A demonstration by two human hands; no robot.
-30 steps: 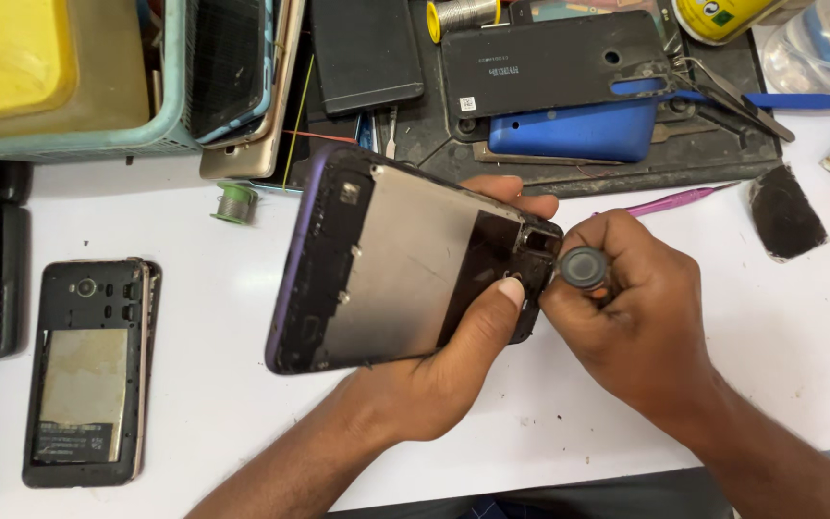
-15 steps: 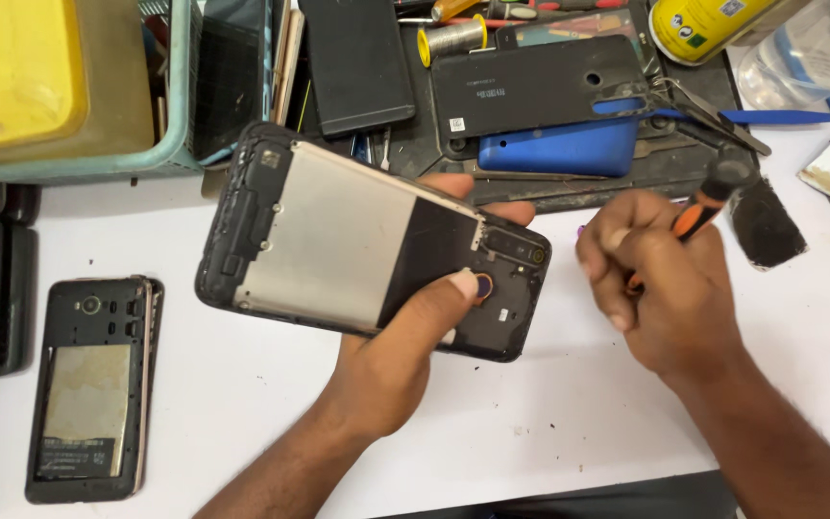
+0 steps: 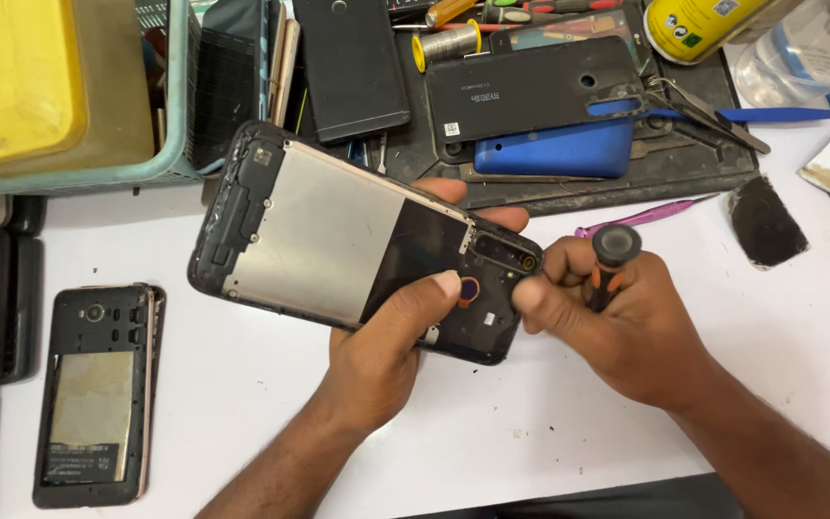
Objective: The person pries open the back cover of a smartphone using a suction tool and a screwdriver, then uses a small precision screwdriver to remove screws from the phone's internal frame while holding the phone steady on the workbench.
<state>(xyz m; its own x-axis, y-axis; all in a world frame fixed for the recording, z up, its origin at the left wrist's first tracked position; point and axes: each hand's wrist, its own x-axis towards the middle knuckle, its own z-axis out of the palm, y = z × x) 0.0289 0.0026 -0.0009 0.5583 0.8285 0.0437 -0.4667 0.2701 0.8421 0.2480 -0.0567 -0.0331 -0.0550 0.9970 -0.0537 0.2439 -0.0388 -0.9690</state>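
The left hand (image 3: 391, 360) grips an opened phone (image 3: 338, 240) with its back cover off, the thumb pressed flat on the dark lower part beside a small round sensor and the fingers curled under the far edge, so the phone is held tilted above the white tabletop (image 3: 799, 356). The phone shows a silvery metal plate across its middle and black plastic at both ends. The right hand (image 3: 626, 327) is closed around a screwdriver (image 3: 610, 264) with a round black cap and orange on the grip; the shaft points down toward the phone's near right corner, where the thumb and forefinger touch the phone's edge, and the tip is hidden behind the fingers. Just beyond the right hand lies a thin pink prying stick (image 3: 641, 216), and to its right a dark patch of brush or cloth (image 3: 766, 221). Behind both hands a black mat (image 3: 626, 187) carries a black back cover (image 3: 530, 91), a blue back cover (image 3: 554, 149), a dark phone (image 3: 350, 62), a spool of solder wire (image 3: 446, 43) and tweezers (image 3: 713, 101). At the far left, a teal basket (image 3: 180, 115) holds a yellow tray (image 3: 12, 77). Near the left edge another opened phone (image 3: 93, 394) lies flat, well apart from the hands.
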